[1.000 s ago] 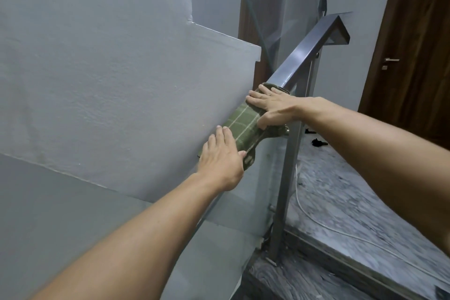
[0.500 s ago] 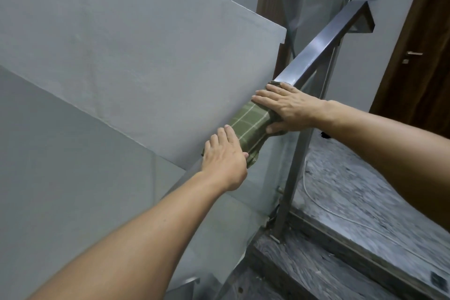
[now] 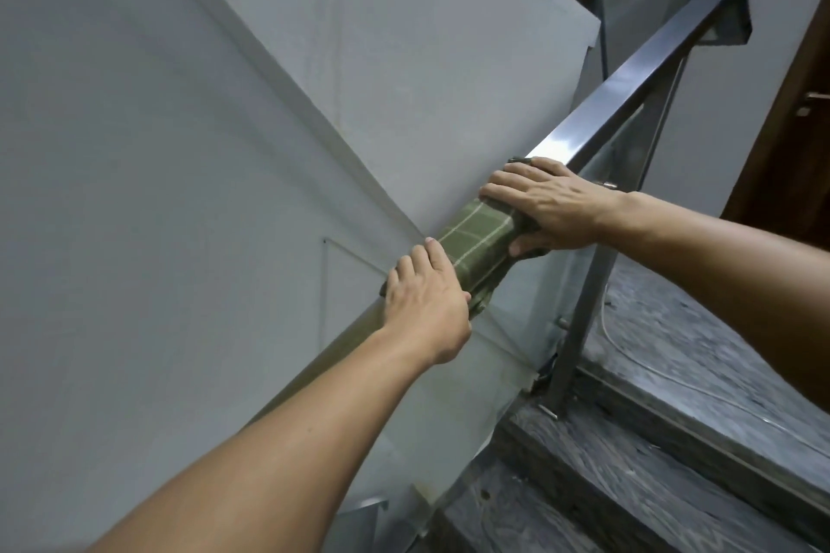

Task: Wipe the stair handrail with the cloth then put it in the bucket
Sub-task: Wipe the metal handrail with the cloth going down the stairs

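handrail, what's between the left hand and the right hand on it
In the head view, a stretch of the green checked cloth wrapped over the handrail lies between the left hand and the right hand.

Ahead of the right hand [image 3: 554, 211] the metal handrail [image 3: 637, 76] runs bare up to its bent end. The green checked cloth [image 3: 478, 245] covers the rail between it and the left hand [image 3: 426, 310]. The grey wall [image 3: 224, 148] crowds the fingertips' side; below the palms the glass panel [image 3: 530, 314] and steel post [image 3: 584, 305] block passage.

Grey wall [image 3: 224, 103], dark stone stairs [image 3: 651, 485]
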`<state>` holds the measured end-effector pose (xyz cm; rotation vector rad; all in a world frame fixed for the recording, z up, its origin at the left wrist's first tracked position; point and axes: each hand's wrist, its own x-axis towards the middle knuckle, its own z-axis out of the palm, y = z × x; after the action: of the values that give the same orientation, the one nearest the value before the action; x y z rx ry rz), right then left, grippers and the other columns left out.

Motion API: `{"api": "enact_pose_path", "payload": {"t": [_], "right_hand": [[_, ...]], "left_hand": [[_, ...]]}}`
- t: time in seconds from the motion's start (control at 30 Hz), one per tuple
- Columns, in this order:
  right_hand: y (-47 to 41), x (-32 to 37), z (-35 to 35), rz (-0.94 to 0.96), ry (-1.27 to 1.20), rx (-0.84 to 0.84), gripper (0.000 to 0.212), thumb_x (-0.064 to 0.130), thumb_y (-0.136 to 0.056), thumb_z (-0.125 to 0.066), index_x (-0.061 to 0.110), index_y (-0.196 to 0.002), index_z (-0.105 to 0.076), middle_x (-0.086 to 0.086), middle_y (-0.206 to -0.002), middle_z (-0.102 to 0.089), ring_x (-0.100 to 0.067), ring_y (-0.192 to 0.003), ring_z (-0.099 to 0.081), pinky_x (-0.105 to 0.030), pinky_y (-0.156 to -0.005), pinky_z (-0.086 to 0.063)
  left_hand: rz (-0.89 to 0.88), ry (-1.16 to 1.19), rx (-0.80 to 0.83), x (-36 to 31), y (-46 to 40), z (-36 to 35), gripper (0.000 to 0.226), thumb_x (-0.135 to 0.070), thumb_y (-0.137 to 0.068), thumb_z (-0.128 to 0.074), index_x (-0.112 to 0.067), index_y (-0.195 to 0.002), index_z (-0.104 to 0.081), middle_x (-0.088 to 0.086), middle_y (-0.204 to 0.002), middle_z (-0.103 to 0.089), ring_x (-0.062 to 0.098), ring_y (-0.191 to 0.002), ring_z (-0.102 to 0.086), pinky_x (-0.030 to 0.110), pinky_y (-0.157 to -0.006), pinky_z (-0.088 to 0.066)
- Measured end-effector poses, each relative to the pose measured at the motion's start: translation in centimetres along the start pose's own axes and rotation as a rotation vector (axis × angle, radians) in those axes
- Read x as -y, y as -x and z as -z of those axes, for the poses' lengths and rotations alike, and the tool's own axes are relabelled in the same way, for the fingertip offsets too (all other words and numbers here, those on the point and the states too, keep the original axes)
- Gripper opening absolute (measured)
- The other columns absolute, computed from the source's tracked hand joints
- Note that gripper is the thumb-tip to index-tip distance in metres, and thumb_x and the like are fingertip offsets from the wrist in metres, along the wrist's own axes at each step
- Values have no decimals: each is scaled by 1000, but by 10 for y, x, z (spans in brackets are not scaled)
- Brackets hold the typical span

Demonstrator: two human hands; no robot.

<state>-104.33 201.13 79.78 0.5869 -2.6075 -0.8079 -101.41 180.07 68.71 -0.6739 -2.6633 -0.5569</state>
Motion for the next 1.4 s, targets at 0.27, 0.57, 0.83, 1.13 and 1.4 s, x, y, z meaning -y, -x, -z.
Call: {"api": "enact_pose_path", "payload": {"t": [0.27, 0.57, 0.83, 1.13, 1.4], "right_hand": [[4, 92, 0, 22, -47, -36, 83, 68, -77, -48, 27, -144, -24, -3, -144, -38, -28, -138, -27, -49, -115, -12], [7, 187, 6, 64, -102, -31, 80, 65, -80, -49, 27, -145, -22, -4, -149, -35, -30, -142, -22, -53, -116, -10], [5, 257, 14, 126, -84, -62, 82, 67, -77, -51, 25, -142, -27, -4, -141, -42, -30, -134, -32, -53, -113, -17], [7, 329, 13, 119, -106, -82, 81, 69, -77, -48, 26, -142, -25, -4, -144, -40, -30, -136, -30, -52, -115, -14], [9, 395, 16, 126, -130, -77, 80, 70, -79, -44, 25, -143, -24, -6, -144, -40, -32, -137, -29, -52, -115, -14]], "left_hand": [[43, 13, -12, 55, 74, -7, 74, -36, -96, -44, 2, -147, -7, 20, -149, -26, 36, -135, -30, 44, -111, -26], [99, -8, 51, 110, 152, -9, 73, -35, -97, -42, 0, -149, -3, 20, -154, -19, 36, -140, -24, 45, -115, -22], [127, -34, 77, 153, 211, -11, 74, -35, -98, -40, 0, -149, -1, 20, -156, -14, 36, -141, -22, 46, -116, -19], [159, -55, 78, 195, 267, -16, 75, -36, -97, -43, -1, -149, -2, 19, -156, -15, 35, -141, -21, 44, -117, -18], [177, -59, 92, 235, 320, -17, 76, -36, -97, -42, -3, -150, 1, 16, -158, -12, 32, -144, -17, 43, -120, -17]]}}
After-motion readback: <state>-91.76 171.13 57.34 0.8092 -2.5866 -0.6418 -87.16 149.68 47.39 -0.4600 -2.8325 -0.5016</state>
